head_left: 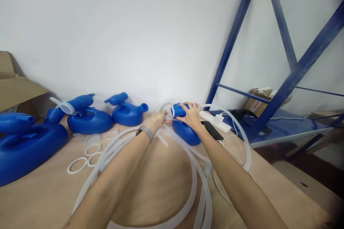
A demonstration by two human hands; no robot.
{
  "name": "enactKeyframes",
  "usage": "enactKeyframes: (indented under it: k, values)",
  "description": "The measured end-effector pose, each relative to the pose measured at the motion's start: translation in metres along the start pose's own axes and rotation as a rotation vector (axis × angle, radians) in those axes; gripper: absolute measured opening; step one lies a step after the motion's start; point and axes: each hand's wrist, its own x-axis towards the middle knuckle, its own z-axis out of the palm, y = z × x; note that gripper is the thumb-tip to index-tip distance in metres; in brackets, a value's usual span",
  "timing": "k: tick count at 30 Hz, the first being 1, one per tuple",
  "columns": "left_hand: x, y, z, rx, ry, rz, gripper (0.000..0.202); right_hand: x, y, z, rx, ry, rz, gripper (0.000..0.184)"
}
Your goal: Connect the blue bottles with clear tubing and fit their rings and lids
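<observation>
My right hand [191, 115] is closed over the neck of a blue plastic bottle [184, 133] that lies on the brown table [161, 171]. My left hand [157, 118], with a watch on the wrist, pinches something small and translucent right at the bottle's open mouth [173, 110]; it looks like the end of a tube. Long translucent white tubes [193, 186] loop across the table under and around both forearms.
Three more blue bottles stand at the left: [25, 143], [88, 118], [126, 111]. White rings [86, 157] lie beside them. A white power strip [215, 121] and a dark phone [212, 130] sit to the right. Blue metal shelving [290, 71] rises at right; cardboard [16, 89] at far left.
</observation>
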Motion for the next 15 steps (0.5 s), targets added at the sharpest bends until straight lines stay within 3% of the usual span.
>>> enactKeyframes:
  k: [2,4,7,11,13,15]
  values:
    - [-0.01,-0.004,-0.019,0.087,0.03,-0.005,0.038,-0.003,0.0,0.0,0.006,0.004,-0.03,0.06]
    - [-0.026,-0.009,-0.053,0.201,0.077,0.008,0.038,-0.005,0.001,0.001,0.007,0.025,-0.019,0.062]
    - [-0.066,-0.022,-0.127,0.399,0.148,0.055,0.035,-0.007,0.002,0.002,0.017,0.063,0.012,0.063]
    - [-0.145,-0.052,-0.227,0.627,0.23,0.017,0.036,-0.007,0.002,0.0,0.06,0.075,-0.034,0.055]
    - [-0.182,-0.073,-0.256,0.719,0.292,-0.02,0.037,-0.006,0.001,0.0,0.075,0.084,-0.053,0.051]
    - [-0.21,-0.094,-0.268,0.806,0.352,0.0,0.043,-0.006,0.0,0.002,0.08,0.107,-0.025,0.051]
